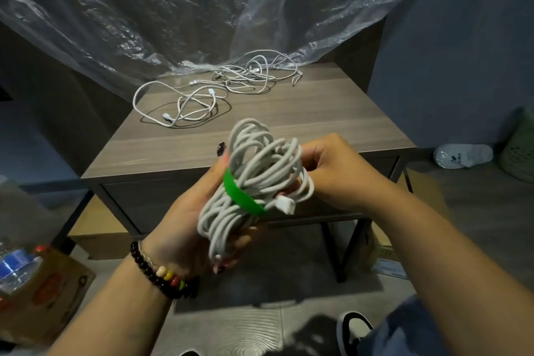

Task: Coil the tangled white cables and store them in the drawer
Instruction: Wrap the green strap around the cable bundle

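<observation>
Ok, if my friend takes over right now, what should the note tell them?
Left hand: holds the coil from below, with the green strap round it.
Right hand: its grip is on the coil's right side, near the plug.
Table: two loose cables lie on it, a near one and a tangled far one.
Drawer: shut.
Done: one cable coiled and strapped.
Left: open the drawer, put the coil in, then coil and store the other two.
</observation>
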The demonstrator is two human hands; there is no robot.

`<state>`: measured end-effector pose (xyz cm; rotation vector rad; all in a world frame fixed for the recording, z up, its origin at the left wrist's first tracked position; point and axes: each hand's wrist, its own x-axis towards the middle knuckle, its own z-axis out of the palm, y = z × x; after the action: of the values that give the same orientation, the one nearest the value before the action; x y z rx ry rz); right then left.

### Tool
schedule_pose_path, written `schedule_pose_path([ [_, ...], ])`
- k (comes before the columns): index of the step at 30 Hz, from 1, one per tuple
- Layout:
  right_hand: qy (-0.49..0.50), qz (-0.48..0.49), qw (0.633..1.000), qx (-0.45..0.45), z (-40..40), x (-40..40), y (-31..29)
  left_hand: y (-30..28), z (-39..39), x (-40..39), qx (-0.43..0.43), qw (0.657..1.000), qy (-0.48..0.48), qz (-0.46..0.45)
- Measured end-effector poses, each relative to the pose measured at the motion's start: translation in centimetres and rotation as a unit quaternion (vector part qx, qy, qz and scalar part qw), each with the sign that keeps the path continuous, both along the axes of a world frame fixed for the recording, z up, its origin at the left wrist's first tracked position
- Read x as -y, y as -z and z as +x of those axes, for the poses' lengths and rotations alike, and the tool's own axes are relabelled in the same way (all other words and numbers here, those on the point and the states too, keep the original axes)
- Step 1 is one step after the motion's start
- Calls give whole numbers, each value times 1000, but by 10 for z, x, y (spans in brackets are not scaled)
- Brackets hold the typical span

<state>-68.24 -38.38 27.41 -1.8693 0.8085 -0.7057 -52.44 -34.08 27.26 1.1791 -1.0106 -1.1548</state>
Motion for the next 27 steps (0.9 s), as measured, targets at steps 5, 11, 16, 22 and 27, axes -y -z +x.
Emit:
schedule_pose_path([
  [5, 161, -69, 985, 2, -6, 10, 5, 17, 6, -10, -43, 994, 65, 77],
  [11, 236, 54, 962, 126, -3, -10, 4, 17, 14, -38, 87, 995, -39, -21],
  [16, 147, 219, 946, 190, 26, -36, 9, 22, 17, -26, 147, 975, -136, -99],
  [22, 111, 241, 931, 250, 41, -37, 18, 27, 11, -20, 156, 967, -143, -141],
  [27, 131, 207, 931, 272, 46, -39, 22, 33, 12, -21, 212, 948, -181, -153],
])
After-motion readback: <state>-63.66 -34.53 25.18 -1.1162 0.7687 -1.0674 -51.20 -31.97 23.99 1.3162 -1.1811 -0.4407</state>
